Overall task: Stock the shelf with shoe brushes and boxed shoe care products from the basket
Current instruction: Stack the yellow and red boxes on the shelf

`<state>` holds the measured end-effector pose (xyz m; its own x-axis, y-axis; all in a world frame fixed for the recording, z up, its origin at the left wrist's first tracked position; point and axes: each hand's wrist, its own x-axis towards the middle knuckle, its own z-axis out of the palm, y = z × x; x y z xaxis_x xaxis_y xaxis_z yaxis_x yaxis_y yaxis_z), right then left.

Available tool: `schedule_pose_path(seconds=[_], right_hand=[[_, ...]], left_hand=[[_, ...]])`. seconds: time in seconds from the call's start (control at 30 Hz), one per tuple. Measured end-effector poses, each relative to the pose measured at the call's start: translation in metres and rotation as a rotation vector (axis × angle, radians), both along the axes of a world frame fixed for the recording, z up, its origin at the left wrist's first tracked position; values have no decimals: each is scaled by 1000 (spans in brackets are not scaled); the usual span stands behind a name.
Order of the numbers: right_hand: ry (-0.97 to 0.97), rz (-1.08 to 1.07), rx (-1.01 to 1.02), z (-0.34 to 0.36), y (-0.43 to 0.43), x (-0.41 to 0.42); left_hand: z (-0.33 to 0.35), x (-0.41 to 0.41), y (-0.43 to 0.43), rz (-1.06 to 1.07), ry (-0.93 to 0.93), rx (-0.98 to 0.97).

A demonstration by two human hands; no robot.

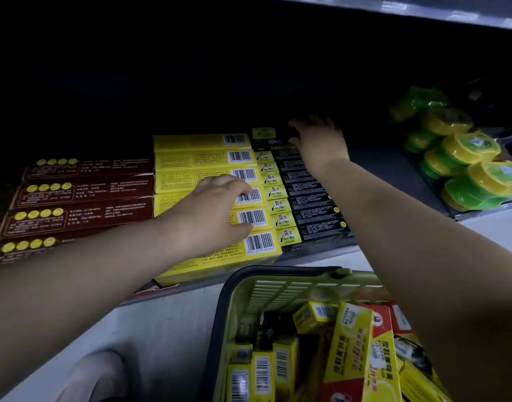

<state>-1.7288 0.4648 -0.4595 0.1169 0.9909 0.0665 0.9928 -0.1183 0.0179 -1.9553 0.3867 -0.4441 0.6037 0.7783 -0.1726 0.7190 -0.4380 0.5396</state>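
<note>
Right hand (321,143) deep in dark at back of black boxes (309,201). Grip? Can't tell. Left hand (214,213) rests on yellow boxes (196,161), fingers loose, clamping nothing. Risk: hard shove skews row, front box drops off shelf (330,252). Basket (228,288) below holds more stock.

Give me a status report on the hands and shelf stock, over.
Left hand on the yellow boxes, grip unclear. Right hand open, touching the rearmost black box. Basket holds boxed stock. No obstruction seen.
</note>
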Motion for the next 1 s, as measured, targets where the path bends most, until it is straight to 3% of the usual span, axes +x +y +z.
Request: schedule_pose_path(seconds=[0.1, 0.2, 0.4, 0.57, 0.67, 0.77, 0.87, 1.0], right_hand=[[-123, 70, -110, -8, 6, -6], [-80, 39, -190, -15, 5, -7], [189, 80, -343, 7, -22, -4], [458, 216, -231, 50, -112, -1], [402, 274, -236, 71, -179, 4], [299, 282, -233, 66, -232, 5], [233, 117, -314, 32, -275, 4], [547, -367, -313, -13, -309, -12]], left_hand=[[-2, -1, 2, -7, 12, 6], [-4, -1, 3, -12, 4, 22], [0, 1, -3, 3, -45, 17], [23, 7, -43, -85, -302, -83], [35, 11, -74, -169, -427, -193], [34, 16, -99, -238, -403, -254], [24, 17, -118, -321, -305, -329], [10, 14, -130, -346, -186, -417]])
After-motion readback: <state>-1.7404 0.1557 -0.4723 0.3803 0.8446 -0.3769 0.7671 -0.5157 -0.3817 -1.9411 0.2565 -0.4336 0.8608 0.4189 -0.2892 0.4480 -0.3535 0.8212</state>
